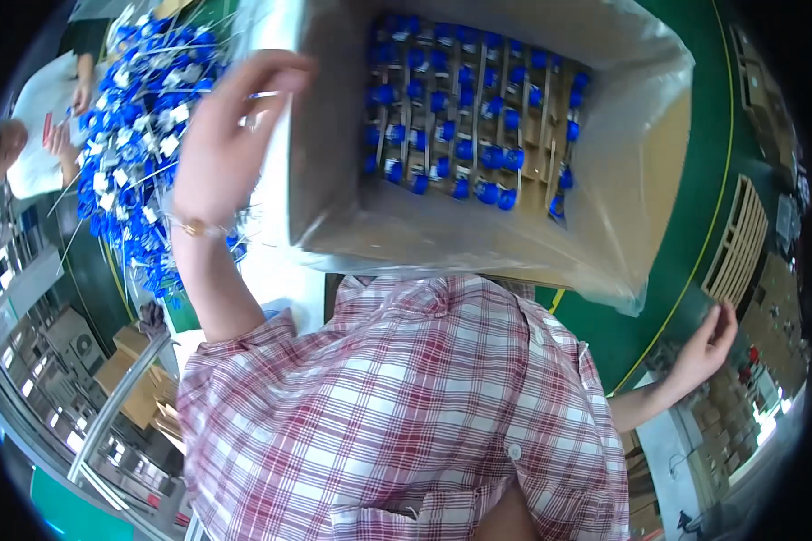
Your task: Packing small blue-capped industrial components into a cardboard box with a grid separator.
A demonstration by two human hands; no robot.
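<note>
My left hand (221,153) is raised between a heap of blue parts and the open carton, its fingers bent toward the carton's side. Motion smears its fingers, so I cannot tell whether anything is in them. Blue round parts with white tags and thin pale leads make up the heap (140,135). In the carton (334,135), lined with a clear plastic bag (627,207), blue parts (465,122) stand in rows between cardboard dividers (537,149). Away from the carton, at the far right, my right hand (705,347) hangs with fingers loosely apart and nothing visible in it.
A white table edge (289,302) runs beside the carton. Across the heap, a person in white (50,126) holds something red. A wooden pallet (738,239) lies on the green floor (622,347) to the right. Brown cartons (131,388) and a metal rail stand at the lower left.
</note>
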